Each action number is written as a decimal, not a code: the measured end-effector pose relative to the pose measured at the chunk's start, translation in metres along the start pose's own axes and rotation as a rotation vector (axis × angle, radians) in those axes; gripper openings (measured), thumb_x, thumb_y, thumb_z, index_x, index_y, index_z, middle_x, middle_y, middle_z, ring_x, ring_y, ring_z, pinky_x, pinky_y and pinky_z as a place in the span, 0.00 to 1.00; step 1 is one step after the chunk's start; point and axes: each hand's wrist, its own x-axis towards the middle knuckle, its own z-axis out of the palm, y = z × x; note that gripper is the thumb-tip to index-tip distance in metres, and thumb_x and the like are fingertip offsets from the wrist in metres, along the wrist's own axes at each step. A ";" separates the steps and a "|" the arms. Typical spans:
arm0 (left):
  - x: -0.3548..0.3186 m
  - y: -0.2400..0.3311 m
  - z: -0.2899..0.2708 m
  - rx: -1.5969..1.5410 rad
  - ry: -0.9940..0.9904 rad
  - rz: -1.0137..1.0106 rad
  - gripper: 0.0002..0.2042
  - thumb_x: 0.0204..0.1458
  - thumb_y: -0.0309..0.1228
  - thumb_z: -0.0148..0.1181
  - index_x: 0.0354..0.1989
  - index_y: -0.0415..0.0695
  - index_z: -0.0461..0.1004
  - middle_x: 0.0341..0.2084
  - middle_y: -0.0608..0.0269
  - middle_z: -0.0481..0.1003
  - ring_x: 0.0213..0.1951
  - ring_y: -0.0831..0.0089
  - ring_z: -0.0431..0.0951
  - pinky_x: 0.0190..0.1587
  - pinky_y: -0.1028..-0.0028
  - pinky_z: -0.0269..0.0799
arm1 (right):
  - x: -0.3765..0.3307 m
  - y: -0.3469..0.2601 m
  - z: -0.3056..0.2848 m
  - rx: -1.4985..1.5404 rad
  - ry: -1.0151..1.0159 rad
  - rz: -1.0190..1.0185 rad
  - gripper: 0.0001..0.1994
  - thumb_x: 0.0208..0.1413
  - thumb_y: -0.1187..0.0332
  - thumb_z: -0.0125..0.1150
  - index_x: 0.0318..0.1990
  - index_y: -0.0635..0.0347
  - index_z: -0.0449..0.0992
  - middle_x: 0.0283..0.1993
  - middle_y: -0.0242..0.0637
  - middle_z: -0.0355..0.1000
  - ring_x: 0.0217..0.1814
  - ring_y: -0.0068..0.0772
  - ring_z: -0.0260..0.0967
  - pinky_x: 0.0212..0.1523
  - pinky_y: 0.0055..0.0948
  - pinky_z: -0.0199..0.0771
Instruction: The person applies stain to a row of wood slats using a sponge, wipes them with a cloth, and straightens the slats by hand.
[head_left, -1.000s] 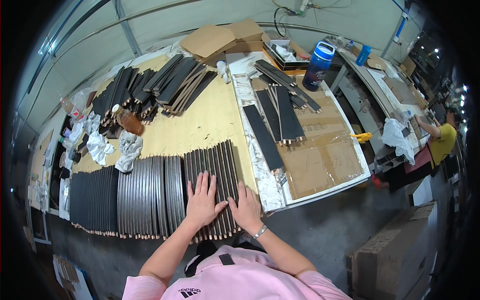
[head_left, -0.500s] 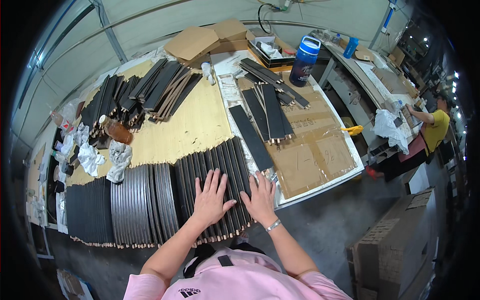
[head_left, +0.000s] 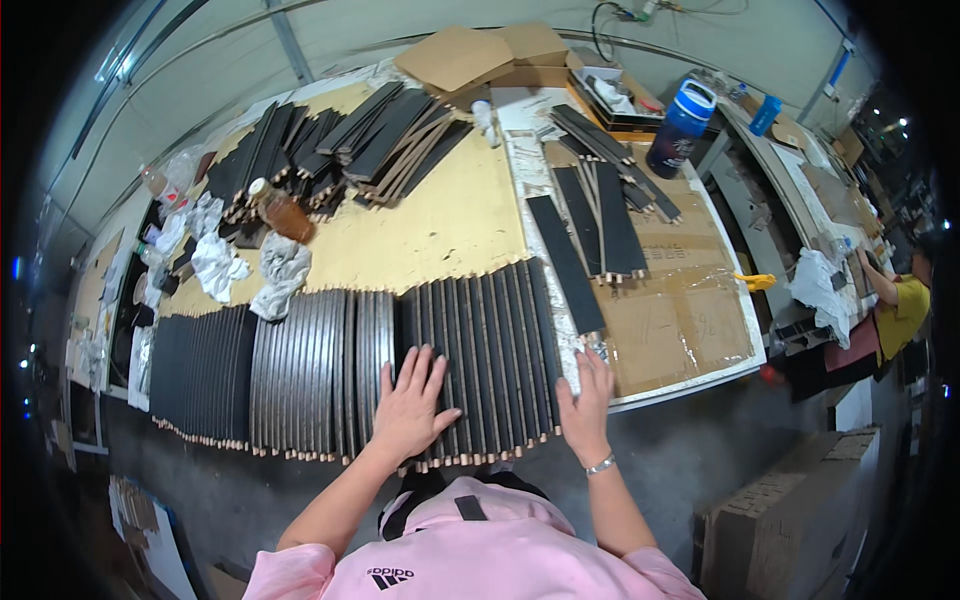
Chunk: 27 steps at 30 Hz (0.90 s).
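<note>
A long row of thin dark strips point(head_left: 490, 350) stands side by side along the near edge of the workbench point(head_left: 450, 230). My left hand point(head_left: 410, 405) lies flat, fingers spread, on the strips near their front ends. My right hand point(head_left: 585, 400) rests open against the right end of the row, beside the white bench edge. Neither hand holds anything. A bracelet sits on my right wrist.
More dark strips point(head_left: 600, 215) lie on brown cardboard point(head_left: 680, 320) to the right, others piled at the back point(head_left: 370, 135). A brown bottle point(head_left: 280, 210), crumpled cloths point(head_left: 280, 270), a blue jug point(head_left: 682, 125), cardboard boxes point(head_left: 480, 55). A person in yellow point(head_left: 900, 300) works far right.
My right hand has slid right, off the strips to the row's right end. My left hand stays flat on the strips. The view has shifted a little.
</note>
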 end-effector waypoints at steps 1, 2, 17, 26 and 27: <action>-0.003 -0.002 0.005 -0.011 0.100 0.039 0.43 0.60 0.56 0.58 0.77 0.44 0.54 0.78 0.48 0.50 0.79 0.52 0.46 0.75 0.37 0.41 | -0.003 -0.004 -0.003 0.025 0.014 0.013 0.26 0.62 0.64 0.62 0.64 0.69 0.70 0.70 0.54 0.62 0.70 0.58 0.57 0.72 0.52 0.54; -0.006 -0.009 0.005 -0.052 0.048 0.019 0.42 0.60 0.55 0.59 0.77 0.45 0.54 0.78 0.49 0.50 0.79 0.52 0.46 0.75 0.37 0.41 | -0.005 -0.009 -0.005 0.057 0.026 0.025 0.26 0.62 0.65 0.62 0.64 0.69 0.70 0.69 0.54 0.62 0.70 0.58 0.57 0.72 0.52 0.55; -0.026 -0.043 0.031 -0.005 0.231 -0.153 0.47 0.58 0.61 0.58 0.77 0.40 0.54 0.77 0.47 0.52 0.78 0.51 0.49 0.75 0.38 0.40 | 0.007 -0.089 0.023 0.205 -0.011 -0.077 0.24 0.58 0.72 0.64 0.62 0.69 0.72 0.69 0.53 0.63 0.70 0.56 0.58 0.72 0.49 0.58; -0.047 -0.099 -0.038 -0.194 0.297 -0.241 0.39 0.53 0.45 0.68 0.72 0.45 0.62 0.73 0.49 0.59 0.74 0.49 0.58 0.72 0.38 0.49 | -0.003 -0.103 0.022 0.137 -0.038 -0.059 0.22 0.56 0.75 0.63 0.59 0.72 0.74 0.66 0.54 0.65 0.69 0.56 0.60 0.70 0.48 0.61; -0.045 -0.121 -0.046 -0.187 0.402 -0.275 0.38 0.52 0.41 0.71 0.71 0.45 0.63 0.71 0.46 0.61 0.71 0.46 0.61 0.71 0.42 0.53 | -0.007 -0.106 0.022 0.129 -0.026 -0.072 0.22 0.56 0.75 0.63 0.59 0.72 0.74 0.66 0.54 0.65 0.69 0.55 0.60 0.71 0.48 0.61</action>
